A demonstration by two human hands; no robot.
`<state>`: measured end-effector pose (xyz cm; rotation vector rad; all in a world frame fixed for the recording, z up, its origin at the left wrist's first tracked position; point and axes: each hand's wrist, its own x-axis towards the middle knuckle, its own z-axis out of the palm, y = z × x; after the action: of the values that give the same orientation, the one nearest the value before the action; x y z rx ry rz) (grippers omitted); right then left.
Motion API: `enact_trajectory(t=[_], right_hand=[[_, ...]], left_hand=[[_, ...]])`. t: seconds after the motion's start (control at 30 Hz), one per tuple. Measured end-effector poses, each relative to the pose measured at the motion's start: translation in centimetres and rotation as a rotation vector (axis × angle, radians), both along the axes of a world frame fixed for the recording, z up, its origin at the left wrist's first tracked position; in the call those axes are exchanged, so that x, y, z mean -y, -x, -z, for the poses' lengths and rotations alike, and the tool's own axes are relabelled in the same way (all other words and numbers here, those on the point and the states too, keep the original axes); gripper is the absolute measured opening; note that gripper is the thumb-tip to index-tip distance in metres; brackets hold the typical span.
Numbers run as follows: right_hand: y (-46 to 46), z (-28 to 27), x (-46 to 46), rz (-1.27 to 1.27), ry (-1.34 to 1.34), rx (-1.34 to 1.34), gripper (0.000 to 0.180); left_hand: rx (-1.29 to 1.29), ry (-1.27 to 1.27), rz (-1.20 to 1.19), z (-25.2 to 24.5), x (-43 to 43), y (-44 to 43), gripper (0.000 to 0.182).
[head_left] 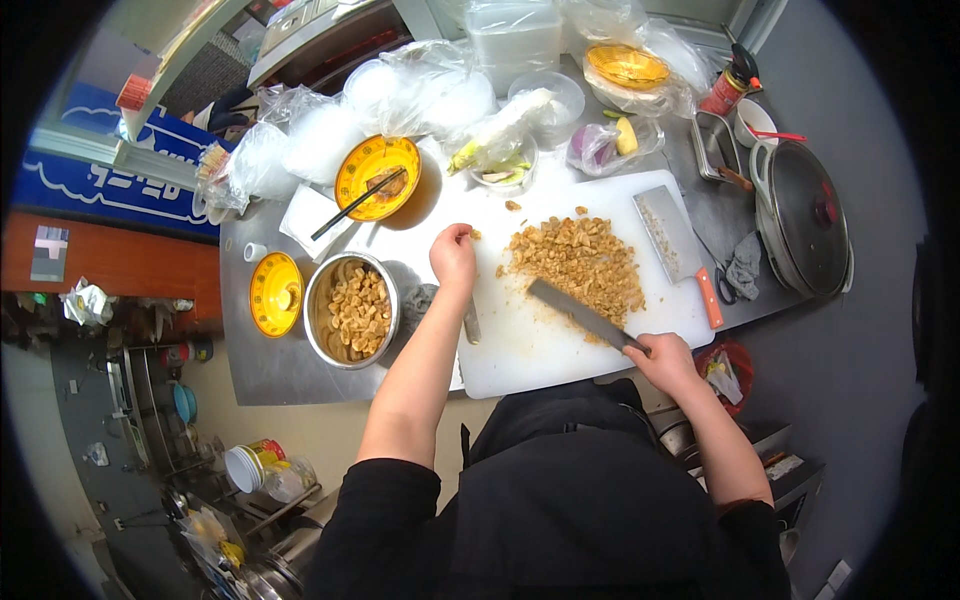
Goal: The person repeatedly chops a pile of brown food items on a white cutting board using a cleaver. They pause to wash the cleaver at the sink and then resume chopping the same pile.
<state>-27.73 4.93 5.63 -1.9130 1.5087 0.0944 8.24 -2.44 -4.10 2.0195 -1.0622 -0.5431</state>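
My right hand grips the handle of a dark-bladed cleaver, its blade over the near left part of a heap of chopped brown food pieces. The heap lies spread on a white plastic cutting board. At the board's left edge is my left hand, fingers curled, with a small brown piece beside the fingertips; whether it holds that piece I cannot tell. A second cleaver with an orange handle lies flat at the board's right. Left of my forearm, a steel bowl holds larger brown chunks.
Two yellow patterned bowls stand at the left, the farther with black chopsticks. Bagged containers line the back. Scissors, a grey cloth and a lidded pan are at the right.
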Motion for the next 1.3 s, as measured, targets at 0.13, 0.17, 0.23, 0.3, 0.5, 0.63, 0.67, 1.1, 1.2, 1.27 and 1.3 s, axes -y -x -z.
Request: enact_trajectory(t=[0.13, 0.17, 0.23, 0.3, 0.5, 0.63, 0.67, 1.1, 1.2, 1.27, 1.3], right_hand=[[2.1, 0.6, 0.7, -0.251, 0.067, -0.051, 0.029], [2.6, 1.1, 1.1, -0.304, 0.073, -0.065, 0.029], [3.2, 1.8, 2.0, -0.347, 0.075, -0.087, 0.028], [3.2, 2.1, 3.1, -0.359, 0.088, -0.081, 0.028], [1.4, -0.3, 6.1, -0.449, 0.331, -0.139, 0.022], [0.0, -1.5, 7.7, -0.551, 0.390, -0.208, 0.012], [-0.4, -1.2, 8.1, -0.570, 0.395, -0.231, 0.010], [-1.1, 2.4, 10.7, -0.577, 0.352, -0.232, 0.009], [-4.5, -2.3, 10.0, -0.659, 0.314, -0.370, 0.009], [-5.5, -2.7, 10.4, -0.675, 0.346, -0.368, 0.009], [-5.6, -2.9, 11.1, -0.679, 0.373, -0.372, 0.009]], left_hand=[[0.105, -0.016, 0.004, 0.2, -0.7, -0.7, 0.020], [0.169, 0.016, 0.006, 0.1, -1.2, -0.8, 0.021], [0.133, -0.035, 0.033, -0.6, -2.2, -1.0, 0.023], [0.140, -0.044, 0.060, -1.5, -3.2, -0.8, 0.023], [0.084, 0.137, 0.426, -5.6, -7.5, 4.1, 0.026], [0.462, -0.063, 0.995, -9.5, -9.0, 7.6, 0.026], [0.551, -0.125, 1.023, -9.0, -8.6, 7.7, 0.021], [0.703, -0.178, 1.206, -5.6, -3.6, 10.3, 0.014], [0.612, 0.056, 1.134, -5.2, -4.4, 7.6, 0.028], [0.613, 0.030, 1.078, -5.1, -5.2, 7.5, 0.029], [0.619, 0.030, 1.048, -5.2, -5.0, 7.6, 0.029]])
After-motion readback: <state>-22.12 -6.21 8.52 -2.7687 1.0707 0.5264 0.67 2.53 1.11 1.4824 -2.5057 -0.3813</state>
